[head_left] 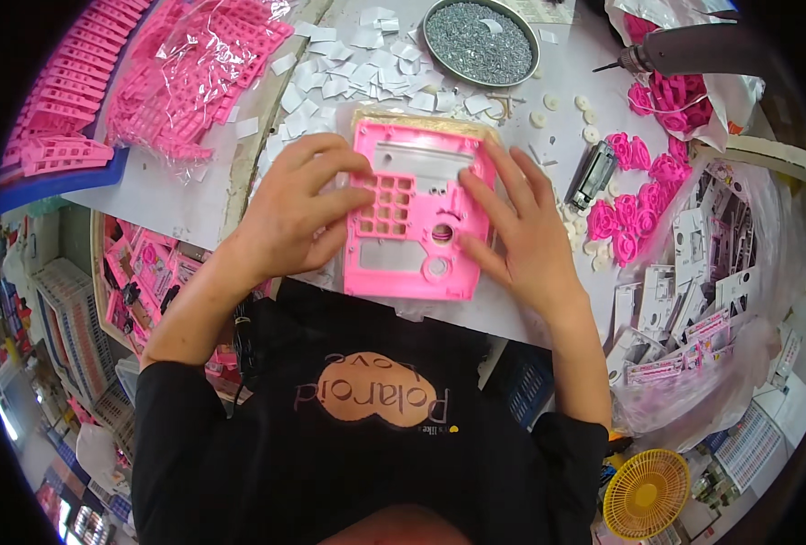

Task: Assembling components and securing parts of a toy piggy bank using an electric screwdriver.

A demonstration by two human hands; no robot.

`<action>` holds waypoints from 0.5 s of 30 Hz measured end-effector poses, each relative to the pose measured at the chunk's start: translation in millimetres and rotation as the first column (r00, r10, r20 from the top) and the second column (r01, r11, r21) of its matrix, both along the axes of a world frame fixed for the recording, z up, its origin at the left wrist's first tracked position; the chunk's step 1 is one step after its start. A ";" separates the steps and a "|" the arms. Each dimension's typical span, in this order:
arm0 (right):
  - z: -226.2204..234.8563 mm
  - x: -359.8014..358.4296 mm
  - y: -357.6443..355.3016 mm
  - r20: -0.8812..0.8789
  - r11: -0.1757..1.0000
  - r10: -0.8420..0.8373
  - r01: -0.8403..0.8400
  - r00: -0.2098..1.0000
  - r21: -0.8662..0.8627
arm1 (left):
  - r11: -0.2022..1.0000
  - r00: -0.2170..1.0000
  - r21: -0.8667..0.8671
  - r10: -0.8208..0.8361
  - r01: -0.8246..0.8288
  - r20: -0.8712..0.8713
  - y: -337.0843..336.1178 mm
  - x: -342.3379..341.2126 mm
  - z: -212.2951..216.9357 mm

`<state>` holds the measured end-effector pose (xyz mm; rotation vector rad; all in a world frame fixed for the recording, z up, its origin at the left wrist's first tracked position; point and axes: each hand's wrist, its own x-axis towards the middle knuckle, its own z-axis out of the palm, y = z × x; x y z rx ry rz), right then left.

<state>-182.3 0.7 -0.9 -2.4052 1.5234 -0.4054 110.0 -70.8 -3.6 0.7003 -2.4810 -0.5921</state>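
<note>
A pink plastic casing half [409,282], with a grid of square key holes and round openings, lies on a tan pad [448,121] at the table's front edge. My left hand [298,207] grips its left side, fingers bent over the key grid. Against the casing's right side rests my right hand [525,227], its fingers spread over the edge and the thumb on the face near the round holes. Whatever lies beneath the casing is hidden.
A dish of small screws [481,41] stands behind among white paper slips [366,77]. An electric screwdriver [666,50] hangs far right. Pink rose-shaped parts [634,213] and a bag of white panels [684,291] are on the right; bagged pink parts [194,82] lie left.
</note>
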 end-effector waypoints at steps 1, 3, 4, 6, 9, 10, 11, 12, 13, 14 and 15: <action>0.6 0.2 -7.5 -0.035 1.000 0.007 -0.007 0.999 0.007 | 0.999 0.999 -0.024 0.038 -0.037 0.014 0.4 -0.3 1.6; 3.3 -1.3 -20.9 -0.041 1.000 0.026 -0.027 0.999 -0.007 | 0.997 0.996 -0.043 0.073 -0.071 0.041 -0.3 -4.2 -0.1; 3.1 -2.8 -26.3 -0.040 0.999 0.040 -0.041 0.998 -0.017 | 0.995 0.995 -0.054 0.090 -0.087 0.052 -1.0 -6.1 -1.0; 2.1 -2.7 -26.4 -0.038 0.999 0.039 -0.039 0.999 -0.006 | 0.991 0.990 -0.057 0.126 -0.122 0.059 2.6 -7.0 -2.4; 0.8 -0.2 -21.2 0.007 1.000 0.016 -0.016 1.000 0.004 | 0.999 0.999 0.001 0.037 -0.037 0.002 13.6 -18.2 0.3; 3.9 -2.7 -22.7 0.050 0.999 0.026 -0.024 0.998 -0.028 | 0.999 0.999 0.028 -0.015 0.016 -0.032 19.1 -22.0 2.2; 7.1 -5.8 -23.1 0.091 0.998 0.035 -0.030 0.995 -0.059 | 0.997 0.997 0.052 -0.052 0.049 0.057 26.5 -22.9 4.0; 10.3 -13.6 -21.0 0.237 0.992 -0.126 0.129 0.963 0.002 | 0.994 0.987 0.079 -0.087 0.077 0.138 35.6 -26.1 3.4; 14.6 -23.6 -17.2 0.365 0.958 -0.287 0.276 0.886 0.083 | 0.989 0.968 0.108 -0.124 0.103 0.217 40.2 -29.9 1.3; 17.9 -32.7 -13.3 0.470 0.897 -0.438 0.403 0.766 0.180 | 0.992 0.964 0.081 -0.115 0.098 0.240 38.7 -27.1 -4.0; 20.0 -40.5 -7.1 0.393 0.884 -0.465 0.434 0.793 0.172 | 0.989 0.962 0.090 -0.135 0.117 0.238 36.3 -26.2 -5.2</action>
